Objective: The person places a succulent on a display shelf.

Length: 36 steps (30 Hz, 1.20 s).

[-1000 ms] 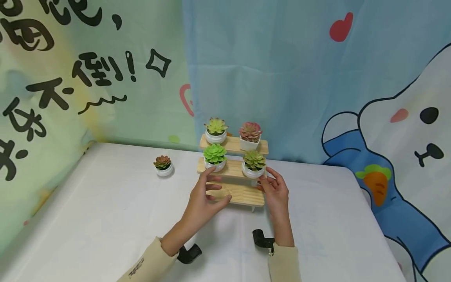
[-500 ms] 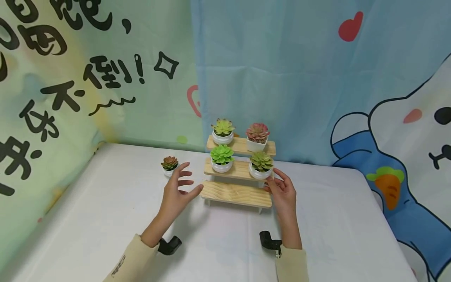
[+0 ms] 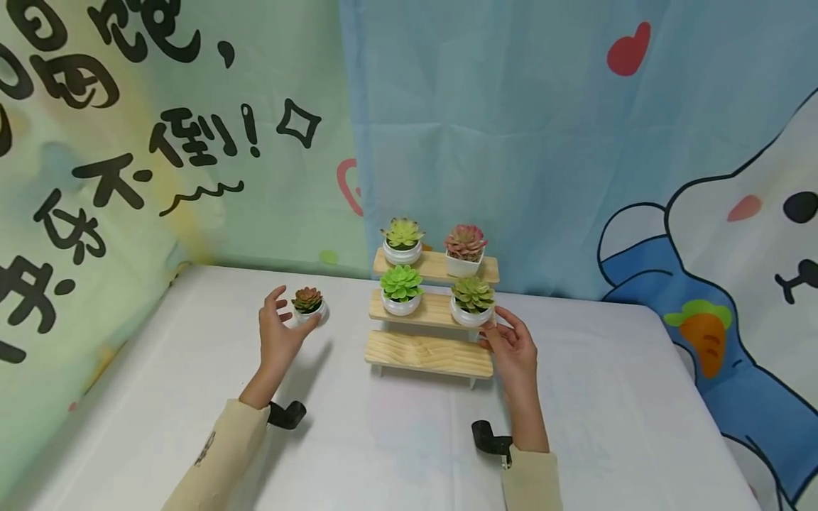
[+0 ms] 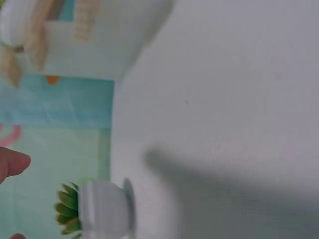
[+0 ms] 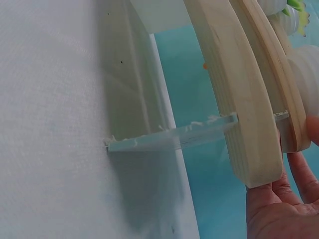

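A small reddish-brown succulent in a white round pot stands on the table left of the shelf. My left hand is at its left side, thumb and fingers spread around it; the left wrist view shows the thumb apart from the pot. My right hand grips the right end of a three-tier wooden plant stand, its thumb close to an olive-green succulent's pot. Whether the thumb touches that pot is hard to tell. Fingers curl by the board ends.
A bright green succulent shares the middle tier. On the top tier are a yellow-green succulent and a pink one in a square pot. Printed cloth hangs behind the white-covered table.
My left hand has moved left, away from the bright green succulent, to the reddish-brown one. My right hand keeps its place at the stand's right end. The head view has shifted slightly.
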### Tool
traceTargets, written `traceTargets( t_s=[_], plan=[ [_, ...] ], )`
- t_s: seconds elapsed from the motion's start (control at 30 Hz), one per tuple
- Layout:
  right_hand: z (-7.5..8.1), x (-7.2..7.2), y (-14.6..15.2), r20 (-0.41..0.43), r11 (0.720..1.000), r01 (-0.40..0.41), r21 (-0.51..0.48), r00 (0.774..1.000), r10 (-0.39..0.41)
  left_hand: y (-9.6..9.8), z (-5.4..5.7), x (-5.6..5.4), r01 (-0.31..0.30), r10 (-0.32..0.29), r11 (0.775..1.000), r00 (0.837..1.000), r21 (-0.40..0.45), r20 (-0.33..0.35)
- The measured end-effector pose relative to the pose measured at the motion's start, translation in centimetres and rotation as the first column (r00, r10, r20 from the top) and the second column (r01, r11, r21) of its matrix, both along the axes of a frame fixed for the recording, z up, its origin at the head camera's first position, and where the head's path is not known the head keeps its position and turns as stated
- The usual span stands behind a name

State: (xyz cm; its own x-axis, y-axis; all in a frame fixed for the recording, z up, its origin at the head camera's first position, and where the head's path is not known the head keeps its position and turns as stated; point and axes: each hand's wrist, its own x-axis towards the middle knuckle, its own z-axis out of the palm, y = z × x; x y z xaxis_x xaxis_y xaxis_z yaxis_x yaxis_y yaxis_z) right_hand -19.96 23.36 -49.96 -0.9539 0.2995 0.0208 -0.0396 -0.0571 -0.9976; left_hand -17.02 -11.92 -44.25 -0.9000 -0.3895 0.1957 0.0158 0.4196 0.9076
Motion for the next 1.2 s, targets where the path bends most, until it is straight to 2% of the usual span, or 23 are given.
traceTargets(
  t_s=[0.13, 0.27, 0.4, 0.5, 0.63, 0.73, 0.97, 1.2],
  plan=[
    [0.9, 0.9, -0.4, 0.001, 1.000, -0.024, -0.019, 1.000, 0.024, -0.3, -0.8, -1.0, -0.015, 0.014, 1.000, 0.995, 0.009, 0.096],
    [3.3, 2.4, -1.4, 0.038, 0.999, -0.033, -0.005, 0.999, 0.034, -0.6, -1.5, -1.9, -0.011, 0.004, 0.999, 0.987, 0.044, 0.160],
    [5.2, 3.2, -2.1, 0.057, 1.000, -0.026, -0.004, 0.998, 0.027, -0.8, -1.8, -2.5, -0.006, -0.011, 0.997, 0.976, 0.076, 0.217],
    [5.3, 3.2, -2.2, 0.054, 1.000, -0.019, 0.002, 0.998, 0.019, -1.0, -1.8, -2.9, 0.001, -0.017, 0.998, 0.970, 0.064, 0.243],
    [3.5, 2.4, -1.5, 0.035, 1.000, -0.027, -0.008, 0.999, 0.027, -1.3, -1.8, -3.4, 0.021, -0.022, 1.000, 0.966, 0.010, 0.258],
    [3.1, 2.2, -1.2, 0.020, 0.999, -0.032, -0.029, 0.999, 0.033, -1.3, -1.8, -3.7, 0.033, -0.027, 0.999, 0.962, -0.019, 0.270],
    [5.8, 3.0, -1.7, 0.051, 1.000, -0.027, -0.009, 0.998, 0.027, -1.1, -1.8, -4.2, 0.039, -0.033, 0.999, 0.960, -0.016, 0.277],
    [6.3, 3.1, -1.8, 0.103, 0.999, -0.033, -0.026, 0.994, 0.036, -0.8, -1.9, -4.0, 0.038, -0.023, 0.998, 0.962, -0.049, 0.273]
  ],
)
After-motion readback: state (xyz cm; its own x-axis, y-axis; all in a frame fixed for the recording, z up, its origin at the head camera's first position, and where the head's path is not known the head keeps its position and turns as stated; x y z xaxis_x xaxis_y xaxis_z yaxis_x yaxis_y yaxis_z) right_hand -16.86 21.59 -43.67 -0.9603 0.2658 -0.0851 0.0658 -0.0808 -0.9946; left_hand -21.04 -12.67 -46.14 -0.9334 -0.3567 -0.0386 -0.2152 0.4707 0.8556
